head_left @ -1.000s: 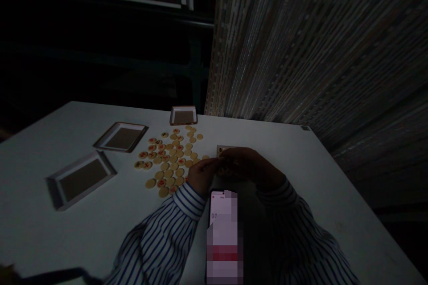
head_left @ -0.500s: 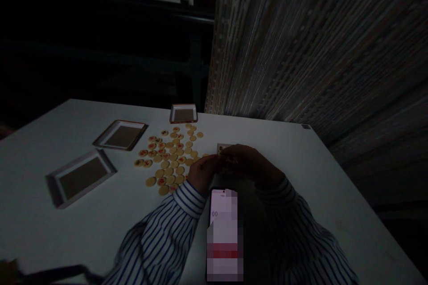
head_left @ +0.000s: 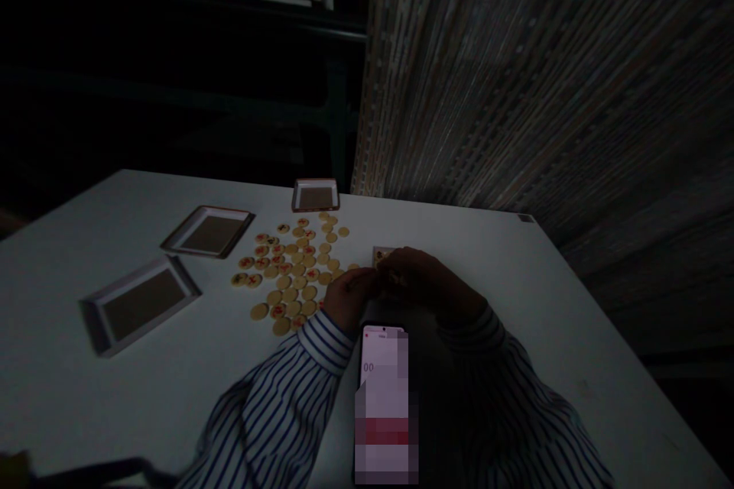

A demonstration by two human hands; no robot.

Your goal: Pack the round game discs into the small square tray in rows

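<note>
My two hands meet over a small white box [head_left: 376,250], whose far left corner shows with Chinese chess pieces [head_left: 381,256] in it. My left hand [head_left: 349,298] is closed at the box's near left side, fingers pressed together; what they grip is hidden. My right hand [head_left: 433,283] curls over the box from the right, its fingers bent inward in deep shadow, with pale pieces just visible beneath. Left of my hands, several round wooden chess pieces [head_left: 298,270] lie loose, some with red or black characters up, others plain side up.
A phone [head_left: 383,390] with a lit screen lies just below my hands. Shallow box halves rest on the white table [head_left: 229,367]: a tray [head_left: 315,205] at the back, a tray [head_left: 241,237] and a tray [head_left: 95,325] at left. A string curtain [head_left: 459,92] hangs behind.
My right hand's fingers have shifted slightly over the box, covering more of the pieces under them. My left hand stays nearly in place. The loose pieces and trays have not moved.
</note>
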